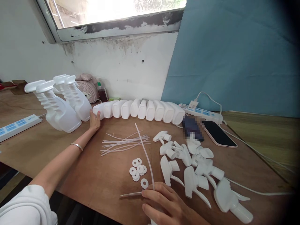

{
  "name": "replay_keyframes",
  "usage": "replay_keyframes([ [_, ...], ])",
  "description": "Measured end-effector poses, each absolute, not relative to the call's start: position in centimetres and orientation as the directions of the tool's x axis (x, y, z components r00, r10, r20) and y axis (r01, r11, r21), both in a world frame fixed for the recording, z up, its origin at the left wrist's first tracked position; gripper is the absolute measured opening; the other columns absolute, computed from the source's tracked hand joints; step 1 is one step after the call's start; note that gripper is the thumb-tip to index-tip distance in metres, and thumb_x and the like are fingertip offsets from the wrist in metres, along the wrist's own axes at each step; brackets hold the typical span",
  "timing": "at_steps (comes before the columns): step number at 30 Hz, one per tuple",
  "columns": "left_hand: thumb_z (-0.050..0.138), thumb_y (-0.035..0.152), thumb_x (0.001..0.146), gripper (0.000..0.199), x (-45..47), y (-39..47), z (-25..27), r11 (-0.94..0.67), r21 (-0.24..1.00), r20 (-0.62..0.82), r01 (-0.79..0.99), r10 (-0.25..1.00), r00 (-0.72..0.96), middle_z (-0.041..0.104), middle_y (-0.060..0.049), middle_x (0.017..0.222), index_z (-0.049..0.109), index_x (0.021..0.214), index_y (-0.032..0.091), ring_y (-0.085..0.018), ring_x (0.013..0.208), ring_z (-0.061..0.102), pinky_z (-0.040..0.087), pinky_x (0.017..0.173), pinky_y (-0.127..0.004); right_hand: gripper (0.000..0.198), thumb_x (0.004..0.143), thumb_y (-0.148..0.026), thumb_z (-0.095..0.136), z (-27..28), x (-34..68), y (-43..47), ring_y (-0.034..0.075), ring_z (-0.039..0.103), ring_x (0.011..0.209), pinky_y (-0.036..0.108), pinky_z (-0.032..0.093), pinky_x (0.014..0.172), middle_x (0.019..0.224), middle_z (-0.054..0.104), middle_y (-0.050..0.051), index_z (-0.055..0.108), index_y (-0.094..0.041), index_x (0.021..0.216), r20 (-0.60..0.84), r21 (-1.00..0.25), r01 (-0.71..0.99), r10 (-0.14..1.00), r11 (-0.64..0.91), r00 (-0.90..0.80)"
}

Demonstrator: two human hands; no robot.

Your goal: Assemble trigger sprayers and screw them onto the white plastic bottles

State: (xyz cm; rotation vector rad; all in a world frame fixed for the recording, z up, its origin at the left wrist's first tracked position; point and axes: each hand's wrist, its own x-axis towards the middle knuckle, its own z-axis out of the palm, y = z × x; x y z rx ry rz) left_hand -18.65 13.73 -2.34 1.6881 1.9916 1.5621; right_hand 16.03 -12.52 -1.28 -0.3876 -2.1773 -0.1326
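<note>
My left hand (95, 121) reaches far left, its fingers and thumb closed around the end of the leftmost white bottle (99, 108) in a row of bottles lying on their sides. Near the front edge, my right hand (167, 203) is closed on a mostly hidden white spray head, a bit of which shows below the fingers; a long clear dip tube (146, 153) sticks up from it. A thin metal screwdriver-like tool (131, 194) points left from under those fingers; whether it is held or just lies there I cannot tell. White washers (140, 169) lie just beyond.
Loose dip tubes (124, 144) lie mid-table. Several trigger spray heads (194, 181) spread on the right, below a phone (220, 133) and a dark flat object (192, 128). Assembled spray bottles (62, 109) stand at left. Power strips (21, 126) and cables lie on both sides.
</note>
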Motion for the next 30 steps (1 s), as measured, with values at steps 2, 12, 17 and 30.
replay_keyframes([
  [2,0.036,0.039,0.089,0.064,-18.6,13.4,-2.5,-0.118,0.724,0.523,0.68,0.736,-0.429,0.029,-0.029,0.134,0.017,0.132,-0.005,-0.032,0.127,0.03,0.021,0.106,-0.046,0.016,0.082,-0.008,0.048,-0.9,16.1,-12.6,0.013,0.057,0.082,0.028,0.051,0.069,0.088,0.064,0.006,0.057,-0.017,0.09,0.793,-0.038,0.342,0.237,0.939,-0.562],
  [12,0.035,0.048,0.085,0.049,-11.9,3.9,3.1,-0.686,0.231,0.926,0.69,0.372,0.06,0.048,-0.015,0.114,0.043,0.119,0.014,-0.026,0.109,0.043,0.039,0.089,-0.043,0.016,0.074,-0.01,0.062,-1.2,17.0,-13.5,0.01,0.051,0.063,0.026,0.046,0.07,0.065,0.059,-0.005,0.054,-0.024,0.073,0.916,0.092,0.581,0.159,0.808,-0.367],
  [17,0.04,0.06,0.077,0.063,-6.2,-3.2,4.1,-0.979,-0.084,0.806,0.183,0.041,0.591,0.061,-0.01,0.102,0.047,0.12,0.015,-0.023,0.105,0.052,0.034,0.095,-0.036,0.016,0.075,-0.017,0.064,1.7,16.5,-12.9,0.013,0.045,0.061,0.029,0.038,0.063,0.064,0.06,-0.001,0.049,-0.021,0.073,0.849,0.166,0.809,0.335,0.564,-0.408],
  [30,0.056,0.05,0.077,0.036,-4.1,-2.4,3.5,0.211,0.964,-0.14,-0.165,0.922,0.36,0.058,-0.001,0.067,0.052,0.076,0.014,-0.01,0.054,0.054,0.043,0.049,-0.023,0.01,0.079,-0.007,0.044,8.1,10.1,-7.2,0.014,0.051,0.051,0.026,0.026,0.049,0.061,0.058,0.002,0.049,-0.015,0.082,0.107,0.055,0.896,0.89,0.44,-0.443],
])
